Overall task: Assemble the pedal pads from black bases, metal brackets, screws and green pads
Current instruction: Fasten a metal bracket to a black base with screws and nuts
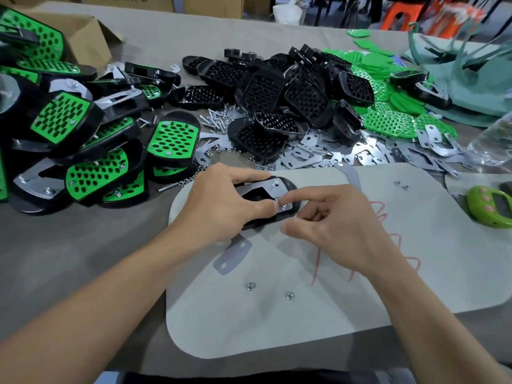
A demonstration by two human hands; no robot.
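A black base (291,187) lies underside up on the pale mat (304,314), with a metal bracket (273,189) laid across it and a screw end sticking up at its far end. My left hand (219,203) grips the base from the left. My right hand (327,225) pinches at the bracket's near screw with thumb and forefinger; whether a nut sits between them is hidden. A loose bracket (232,254) and two nuts (250,286) (289,295) lie on the mat nearer me.
Finished green-padded pedals (83,139) are heaped at the left. Black bases (277,101), green pads (388,120), brackets (374,153) and screws (216,120) pile up behind the mat. A green gadget (490,206) lies at the right, a cardboard box (86,34) far left.
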